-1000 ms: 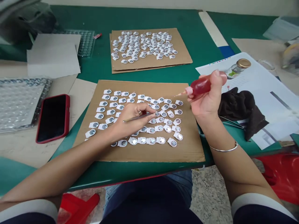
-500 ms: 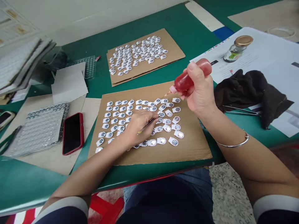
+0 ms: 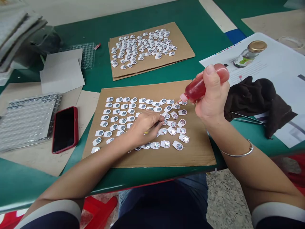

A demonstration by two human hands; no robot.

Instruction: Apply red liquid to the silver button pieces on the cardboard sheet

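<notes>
My right hand (image 3: 211, 97) grips a red squeeze bottle (image 3: 197, 86), tilted with its pointed nozzle (image 3: 177, 101) downward. The nozzle tip is at or just above a small white tag (image 3: 175, 107) with a round silvery centre, near the upper right of the rows; contact is unclear. My left hand (image 3: 147, 124) rests on the tags, its fingers closed on a thin dark tool (image 3: 156, 124) with a yellowish end, mostly hidden by the fingers. Rows of such tags lie on a brown cardboard sheet (image 3: 164, 161); my left hand and forearm cover some.
Behind lies another cardboard stack (image 3: 184, 47) bearing many tags. To the left are a red-cased phone (image 3: 65, 129) and a bubble-wrap package (image 3: 30, 119). On the right lie a dark cloth (image 3: 252, 95), metal tweezers (image 3: 247, 118) and a lidded glass jar (image 3: 249, 54).
The nozzle tip has come down and to the right, from above the top row to a second-row tag. My left hand stays in nearly the same spot. The camera view has shifted slightly.
</notes>
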